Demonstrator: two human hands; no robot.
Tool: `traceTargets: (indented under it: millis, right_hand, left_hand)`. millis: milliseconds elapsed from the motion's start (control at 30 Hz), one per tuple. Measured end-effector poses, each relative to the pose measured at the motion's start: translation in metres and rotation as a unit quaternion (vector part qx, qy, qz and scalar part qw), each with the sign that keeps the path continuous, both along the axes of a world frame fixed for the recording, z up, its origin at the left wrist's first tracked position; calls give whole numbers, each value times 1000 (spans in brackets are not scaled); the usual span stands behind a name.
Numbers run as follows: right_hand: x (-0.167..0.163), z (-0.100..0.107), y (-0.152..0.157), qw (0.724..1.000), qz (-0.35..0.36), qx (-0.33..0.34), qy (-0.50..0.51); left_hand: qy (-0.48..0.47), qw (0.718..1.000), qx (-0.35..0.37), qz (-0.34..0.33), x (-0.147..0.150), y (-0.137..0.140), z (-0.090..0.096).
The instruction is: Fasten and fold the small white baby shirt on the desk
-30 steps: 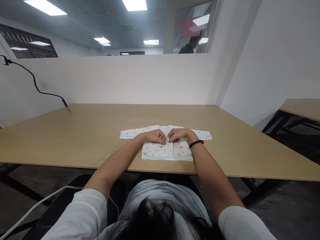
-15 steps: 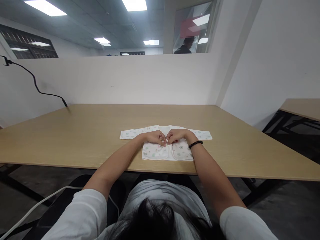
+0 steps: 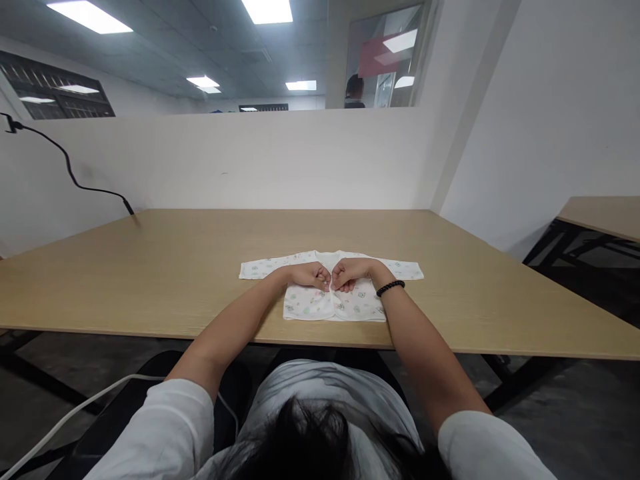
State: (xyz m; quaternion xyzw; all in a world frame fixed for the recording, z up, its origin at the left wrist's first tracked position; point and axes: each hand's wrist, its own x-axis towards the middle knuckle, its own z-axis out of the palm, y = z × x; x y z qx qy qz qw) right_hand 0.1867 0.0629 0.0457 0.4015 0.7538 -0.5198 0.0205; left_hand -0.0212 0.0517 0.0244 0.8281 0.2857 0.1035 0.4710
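Note:
A small white baby shirt (image 3: 313, 305) with a coloured print lies flat near the table's front edge, its sleeves spread to both sides and its neck away from me. My left hand (image 3: 311, 275) is closed in a pinch on the left front edge at the middle of the chest. Close against it, my right hand (image 3: 350, 273) pinches the right front edge, with a black beaded bracelet on that wrist. Below my hands the two front edges meet along the centre line. My fingers hide any fastener there.
The wooden table (image 3: 165, 267) runs up to a low white partition (image 3: 260, 160). A black gooseneck holder (image 3: 70, 163) rises at the back left. Another table (image 3: 600, 217) stands to the right. Behind a glass pane, a person (image 3: 355, 88) is partly visible.
The shirt's right front panel has come left, and the gap between the two front panels has closed. Both hands stay pinched at the chest, almost in place.

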Motion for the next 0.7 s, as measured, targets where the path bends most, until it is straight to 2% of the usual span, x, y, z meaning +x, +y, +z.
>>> traceTargets:
  millis: [700]
  right_hand:
    - [-2, 0, -3, 999, -27, -15, 11]
  left_hand:
    - [-17, 1000, -19, 11, -2, -3, 1]
